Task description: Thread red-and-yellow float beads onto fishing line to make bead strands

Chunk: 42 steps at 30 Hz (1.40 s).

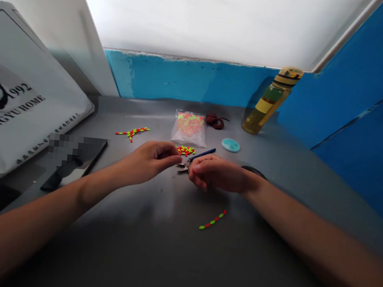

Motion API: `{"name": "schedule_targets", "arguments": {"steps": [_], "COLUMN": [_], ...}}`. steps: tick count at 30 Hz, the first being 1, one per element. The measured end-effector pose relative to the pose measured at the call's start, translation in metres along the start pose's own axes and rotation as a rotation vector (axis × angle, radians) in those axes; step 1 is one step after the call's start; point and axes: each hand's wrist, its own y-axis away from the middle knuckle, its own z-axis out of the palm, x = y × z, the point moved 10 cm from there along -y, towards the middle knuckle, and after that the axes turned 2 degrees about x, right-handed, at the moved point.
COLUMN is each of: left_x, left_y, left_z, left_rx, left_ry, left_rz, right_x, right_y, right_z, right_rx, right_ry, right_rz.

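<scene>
My left hand (153, 160) is closed in a pinch, thumb against forefinger, just left of a pair of pliers (186, 166); what it pinches is too small to make out. To the right, my right hand (221, 173) has its fingers curled together, covering part of the blue-handled pliers. Whether it grips anything is hidden. Just beyond the fingertips lies a small pile of red and yellow-green oval beads (186, 151). Nearer to me rests a short row of the same beads (212, 220), alternating in colour.
Farther back lie a clear bag of beads (189, 127), a dark red cord (215, 121) and a light blue round disc (230, 144). A yellow bottle (266, 106) stands right. Left are a branched bead group (133, 132), a phone (75, 162) and a white bag (20, 96).
</scene>
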Motion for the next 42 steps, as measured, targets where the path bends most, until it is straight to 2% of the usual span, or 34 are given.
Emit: {"name": "schedule_targets", "arguments": {"steps": [3,6,12,18,23,27,29,32,34,36,38,40,42], "left_x": [-0.005,-0.003,-0.001,-0.005,-0.006,-0.003,0.003,0.013,0.015,0.014,0.01,0.007,0.005], "left_y": [-0.002,0.0,0.004,0.01,0.011,0.011,0.007,0.002,0.003,0.003,0.004,0.005,0.006], "left_z": [-0.019,-0.032,-0.044,-0.064,-0.067,-0.061,-0.051,-0.03,-0.021,-0.015,-0.006,0.002,0.006], "left_rx": [0.163,0.293,0.42,0.588,0.625,0.57,0.438,0.18,0.086,0.039,-0.025,-0.087,-0.118], "left_ry": [-0.06,-0.106,-0.024,0.033,0.041,0.085,0.148,0.187,0.173,0.158,0.137,0.113,0.096], "left_rz": [-0.015,-0.011,-0.017,-0.033,-0.023,-0.004,0.018,0.05,0.064,0.057,0.031,0.007,0.0], "right_x": [0.003,0.002,0.012,0.02,0.021,0.031,0.037,0.042,0.038,0.026,0.001,-0.032,-0.05], "right_y": [0.006,0.017,0.033,0.033,0.037,0.043,0.047,0.052,0.055,0.053,0.041,0.029,0.025], "right_z": [0.006,0.016,0.021,0.023,0.026,0.023,0.022,0.022,0.025,0.028,0.024,0.015,0.005], "right_rx": [-0.077,-0.176,-0.302,-0.401,-0.446,-0.423,-0.425,-0.439,-0.447,-0.396,-0.204,0.08,0.291], "right_ry": [0.1,0.298,0.516,0.558,0.578,0.554,0.581,0.651,0.683,0.699,0.686,0.59,0.501], "right_rz": [0.071,0.147,0.353,0.346,0.341,0.487,0.558,0.63,0.636,0.582,0.423,0.187,0.037]}}
